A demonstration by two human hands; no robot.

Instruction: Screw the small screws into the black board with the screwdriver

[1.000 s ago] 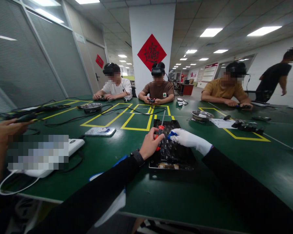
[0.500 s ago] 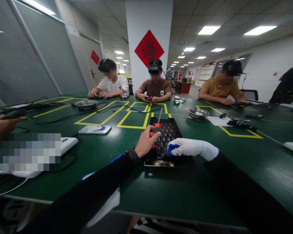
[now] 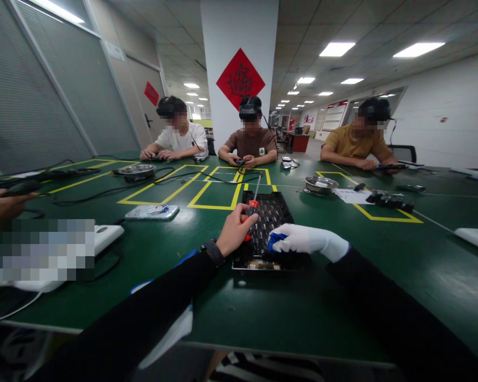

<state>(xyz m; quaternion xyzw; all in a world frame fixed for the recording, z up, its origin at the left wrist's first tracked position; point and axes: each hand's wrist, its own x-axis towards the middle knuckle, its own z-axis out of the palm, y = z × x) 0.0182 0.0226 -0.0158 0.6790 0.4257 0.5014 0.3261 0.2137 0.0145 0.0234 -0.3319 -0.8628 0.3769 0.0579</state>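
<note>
My left hand is bare, with its fingers closed around the red-and-black handle of a screwdriver. The shaft points up and away from me. Under it lies a black panel-like case with rows of small pale marks and an exposed brownish strip along its near edge. My right hand wears a white glove with blue fingertips. Its fingers are curled in over the right side of the case, and whatever they may hold is hidden. A blue-and-white glove lies partly behind my left forearm.
A phone in a clear case lies left of the case, near a white power bank-like box. Metal bowls and black parts stand farther off. Cables cross the left side. Three people with headsets sit opposite; another person's hand shows at left.
The whole scene has shifted slightly left as my head turned. Both hands keep their places over the case. A person at the far right has mostly gone out of view.
</note>
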